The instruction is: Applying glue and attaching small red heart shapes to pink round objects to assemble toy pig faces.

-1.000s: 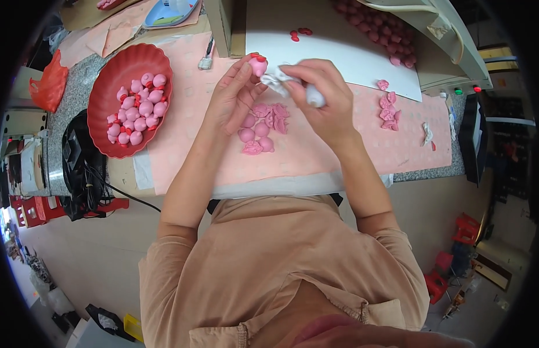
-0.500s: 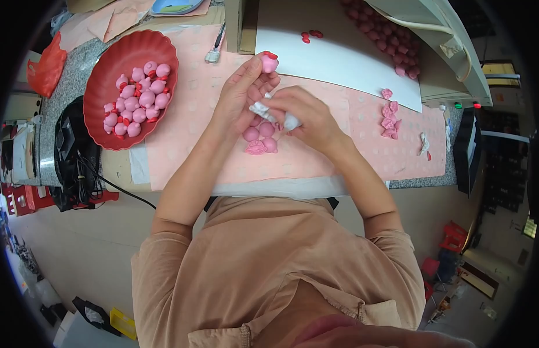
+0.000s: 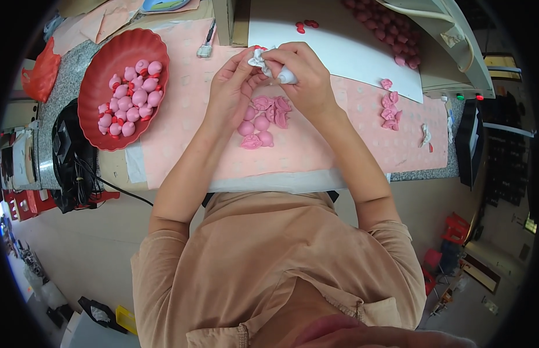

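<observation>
My left hand (image 3: 230, 84) pinches a small pink ball figure with a red piece (image 3: 259, 48) on top. Most of the figure is now hidden behind my fingers and the white stuff. In my right hand (image 3: 311, 78) is a white tube with a rounded end (image 3: 287, 76). A crumpled white tissue-like wad (image 3: 259, 61) sticks out at those fingertips, up against the figure. Below both hands, pink balls (image 3: 262, 122) and ruffled pink pieces (image 3: 281, 112) lie on the pink sheet (image 3: 304, 153).
A red scalloped bowl (image 3: 88, 87) of pink ball figures (image 3: 125, 103) stands left. Beyond it lies a brush (image 3: 205, 45). A white board (image 3: 333, 55) bears small red pieces (image 3: 300, 27) and pinkish-red balls (image 3: 391, 35). More ruffled pieces (image 3: 390, 110) and a white scrap (image 3: 425, 135) lie right.
My right hand has moved up to the left hand, bringing the white wad against the figure. The ruffled pieces under my hands have come into sight. The whole view has shifted slightly.
</observation>
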